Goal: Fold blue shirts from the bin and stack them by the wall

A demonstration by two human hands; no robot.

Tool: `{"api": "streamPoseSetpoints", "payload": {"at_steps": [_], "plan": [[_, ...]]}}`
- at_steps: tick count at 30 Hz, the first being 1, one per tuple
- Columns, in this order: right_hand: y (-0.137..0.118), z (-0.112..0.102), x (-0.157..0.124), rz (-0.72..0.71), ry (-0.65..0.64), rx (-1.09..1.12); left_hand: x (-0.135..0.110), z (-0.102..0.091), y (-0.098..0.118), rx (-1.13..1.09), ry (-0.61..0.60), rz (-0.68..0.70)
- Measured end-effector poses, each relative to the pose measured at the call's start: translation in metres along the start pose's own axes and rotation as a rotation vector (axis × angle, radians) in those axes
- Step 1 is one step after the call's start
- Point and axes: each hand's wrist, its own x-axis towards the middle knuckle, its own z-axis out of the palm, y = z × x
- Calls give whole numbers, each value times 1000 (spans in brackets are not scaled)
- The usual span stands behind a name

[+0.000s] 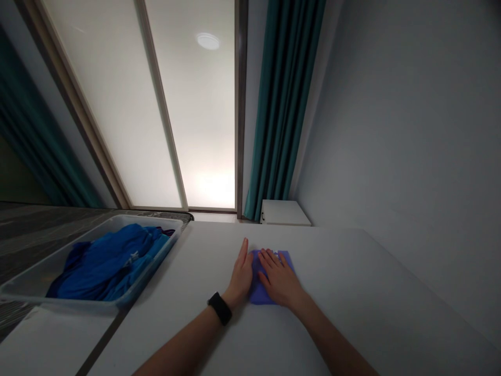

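Purple folded cloth, likely a garment though we can't tell which kind, lies flat on the white bench in front of us, roughly square. Right hand: open, palm down on top of it, fingers a bit apart, nothing gripped. Left hand: open too, standing more on its edge along the cloth's left side, fingers extended, no grip that we can see; whether it pinches any fabric underneath we can't tell. Looks to us like pressing and squaring the fold. To do it well, we'd keep the left hand as a steady fence along that side and let the right palm press down evenly, stroking from the middle outward so creases leave at the edges. Pushing too hard sideways could skid the layers apart, as thin fabric probably slides easily on a smooth top. We'd check the corners under our fingers, plus the far edge with its small pale marking, which is partly covered. The translucent plastic bin with blue clothes sits well apart on the left, so our elbows have room.
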Motion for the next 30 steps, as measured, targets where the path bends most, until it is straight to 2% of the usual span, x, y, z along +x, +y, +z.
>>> {"api": "streamPoseSetpoints", "payload": {"at_steps": [3, 6, 8, 11, 14, 16, 21, 30], "plan": [[-2, 1, 3, -47, -18, 4, 4, -5, 0, 44, -56, 81], [0, -1, 5, -27, -35, 3, 7, -3, -3, -16, 15, -6], [6, -7, 4, -3, -25, 14, 4, -4, -4, -6, 16, -68], [20, -18, -4, 34, -25, 25, -5, -17, 0, 157, -156, -25], [34, -25, -17, 36, -54, 57, -14, -41, 8, 398, -350, 185], [42, -27, -28, 35, -47, 93, -18, -57, 12, 504, -453, 237], [58, -29, -52, 63, 50, 171, -14, -78, 20, 690, -559, 338], [71, -34, -66, 85, 40, 278, 11, -85, 40, 786, -798, 412]]}}
